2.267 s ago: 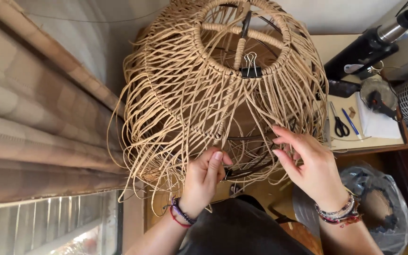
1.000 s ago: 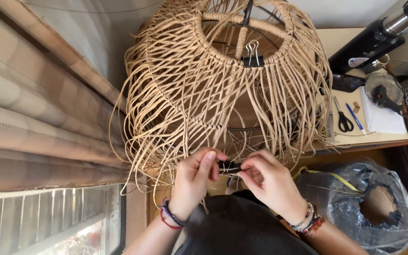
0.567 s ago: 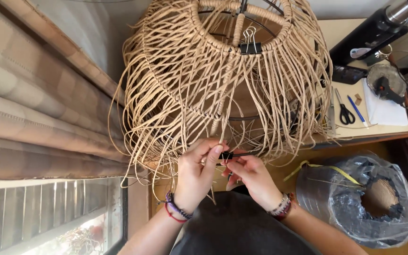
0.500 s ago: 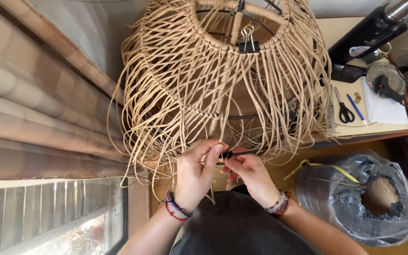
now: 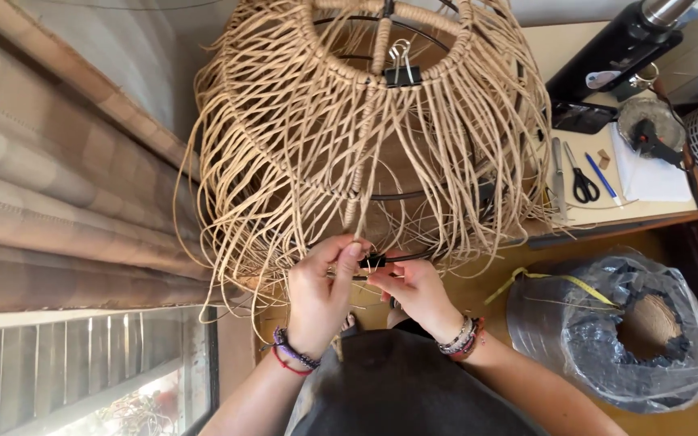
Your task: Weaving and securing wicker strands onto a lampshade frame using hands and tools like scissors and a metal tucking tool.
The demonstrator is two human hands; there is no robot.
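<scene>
Both hands pinch a small black binder clip [image 5: 373, 261] at the lower wire rim of the hanging tan woven-cord lampshade [image 5: 365, 137]: the left hand [image 5: 321, 295] closes thumb and fingers on it from the left, the right hand [image 5: 415, 292] from the right. Loose cord ends crowd just above the knuckles. Striped curtains [image 5: 58, 202] hem the left edge; a plastic-wrapped cord coil [image 5: 611, 331] sits right, well apart, below the cluttered beige desk [image 5: 607, 211].

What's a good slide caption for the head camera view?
Both hands, left hand and right hand, pinch a black binder clip at the lower ring of a hanging woven-cord lampshade.
</scene>
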